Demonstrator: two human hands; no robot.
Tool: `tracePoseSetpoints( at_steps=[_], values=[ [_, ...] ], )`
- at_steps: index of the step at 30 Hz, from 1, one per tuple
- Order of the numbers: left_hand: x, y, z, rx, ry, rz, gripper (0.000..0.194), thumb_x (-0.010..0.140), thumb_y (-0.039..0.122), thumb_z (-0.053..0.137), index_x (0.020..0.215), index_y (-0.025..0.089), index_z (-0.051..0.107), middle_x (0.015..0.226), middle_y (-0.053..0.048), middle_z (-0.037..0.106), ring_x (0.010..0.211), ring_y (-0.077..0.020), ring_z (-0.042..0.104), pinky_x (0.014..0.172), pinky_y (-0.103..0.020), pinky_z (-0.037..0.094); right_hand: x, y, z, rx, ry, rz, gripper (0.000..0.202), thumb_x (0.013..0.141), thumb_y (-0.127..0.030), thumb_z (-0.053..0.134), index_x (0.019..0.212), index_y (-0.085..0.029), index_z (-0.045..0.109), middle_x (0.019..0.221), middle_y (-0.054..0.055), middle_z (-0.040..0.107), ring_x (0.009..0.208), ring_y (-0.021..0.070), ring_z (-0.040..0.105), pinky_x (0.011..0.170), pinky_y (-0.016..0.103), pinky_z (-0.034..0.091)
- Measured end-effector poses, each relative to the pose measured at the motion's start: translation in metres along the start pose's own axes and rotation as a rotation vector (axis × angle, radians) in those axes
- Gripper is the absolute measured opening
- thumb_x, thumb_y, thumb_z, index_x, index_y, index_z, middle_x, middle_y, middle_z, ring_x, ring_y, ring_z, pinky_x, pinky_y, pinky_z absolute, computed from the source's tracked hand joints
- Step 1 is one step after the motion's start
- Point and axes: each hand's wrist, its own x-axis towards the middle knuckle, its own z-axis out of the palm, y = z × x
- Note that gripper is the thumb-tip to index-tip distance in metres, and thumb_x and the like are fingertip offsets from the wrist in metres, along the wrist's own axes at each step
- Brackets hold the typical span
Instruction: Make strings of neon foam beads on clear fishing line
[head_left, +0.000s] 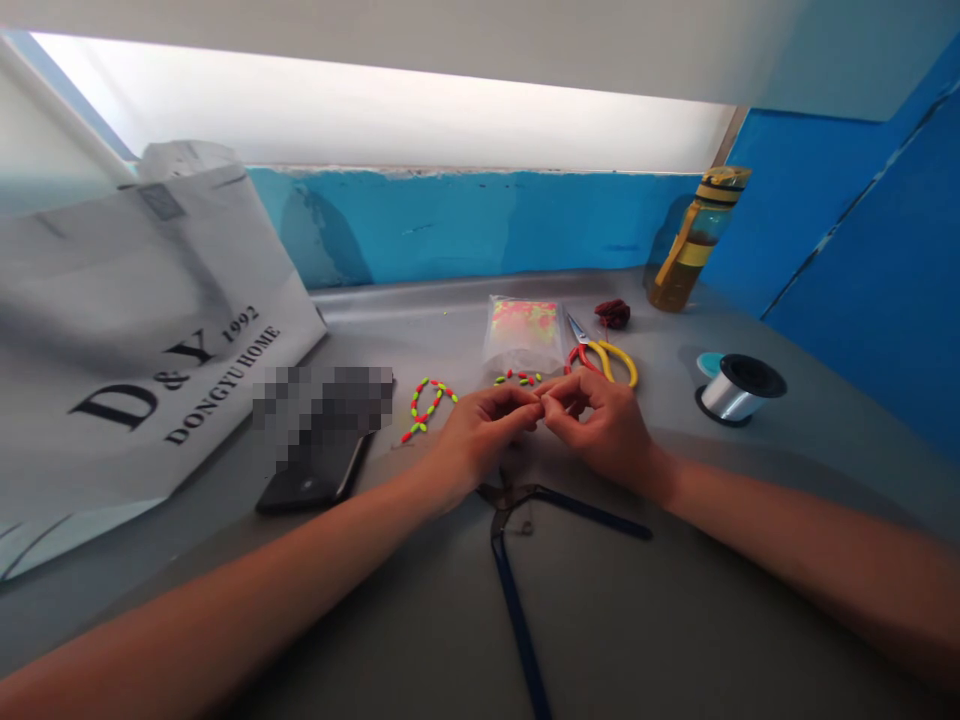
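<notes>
The left hand [480, 435] and right hand [604, 425] are meeting above the worktop [637, 620], thumbs and fingers closing to narrow pinches; whatever lies between the fingertips is being obscured. Just beside the left hand, a strand of glossy, oval red and yellow-green beads [430, 411] is forming a loop. Similar small beads [523, 380] are lying beyond the fingers, before a translucent, crinkled plastic bag [523, 335] that is holding many more. Metal-bladed scissors [619, 362] are showing curved yellow and red handles near a fuzzy, dark-red bundle [613, 314]. Below the hands, pliers [517, 585] are spreading two slim blue handles. At right, a black-flanged spool [739, 392] is carrying smooth, silvery line; behind it a transparent amber bottle [682, 270] is standing. At left, a glossy black phone [311, 485] is lying beside a pale, creased, printed bag [150, 330]. The smooth grey worktop is adjoining a scuffed turquoise wall [465, 225] under a bright white opening [375, 110]; a deeper-blue surface [862, 250] is bounding the right.
</notes>
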Motion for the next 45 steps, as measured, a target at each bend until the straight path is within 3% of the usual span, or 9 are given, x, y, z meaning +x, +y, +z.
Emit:
tracePoseSetpoints(
  at_steps=[12,19,27,35,45],
  values=[
    [0.003,-0.007,-0.004,0.076,0.002,0.030,0.023,0.078,0.041,0.069,0.088,0.020,0.074,0.075,-0.001,0.067,0.064,-0.0135,0.055,0.058,-0.023,0.040,0.001,0.002,-0.001,-0.023,-0.043,-0.007,0.009,0.087,-0.023,0.065,0.088,-0.020,0.073,0.084,0.003,0.077,0.070,0.0148,0.068,0.054,0.024,0.048],
    [0.003,-0.007,-0.001,0.153,0.060,0.076,0.023,0.079,0.040,0.066,0.085,0.019,0.074,0.073,-0.002,0.068,0.063,-0.0144,0.056,0.055,-0.024,0.039,0.002,0.005,-0.002,0.030,-0.068,-0.042,0.014,0.091,-0.025,0.063,0.096,-0.025,0.076,0.093,0.002,0.078,0.082,0.0185,0.072,0.070,0.031,0.054],
    [0.003,-0.010,0.001,0.222,0.101,0.120,0.025,0.080,0.042,0.066,0.085,0.019,0.074,0.073,-0.002,0.068,0.065,-0.0155,0.058,0.055,-0.024,0.040,0.002,0.005,-0.001,0.003,-0.075,-0.001,0.013,0.089,-0.025,0.065,0.095,-0.019,0.074,0.088,0.005,0.077,0.073,0.0176,0.070,0.061,0.028,0.051],
    [0.004,-0.009,0.000,0.143,0.156,0.115,0.027,0.078,0.043,0.071,0.090,0.019,0.069,0.070,-0.001,0.066,0.061,-0.0145,0.058,0.055,-0.024,0.042,0.003,0.007,-0.001,0.007,-0.062,0.029,0.010,0.090,-0.024,0.062,0.094,-0.017,0.069,0.081,0.004,0.072,0.070,0.0153,0.065,0.059,0.026,0.049],
    [0.005,-0.011,-0.002,0.067,0.111,0.107,0.025,0.078,0.044,0.070,0.085,0.020,0.067,0.067,0.001,0.059,0.059,-0.0129,0.052,0.052,-0.023,0.037,0.004,0.005,-0.001,-0.033,-0.075,-0.015,0.007,0.087,-0.021,0.062,0.087,-0.016,0.068,0.079,0.003,0.070,0.064,0.0120,0.059,0.054,0.023,0.042]
  ],
)
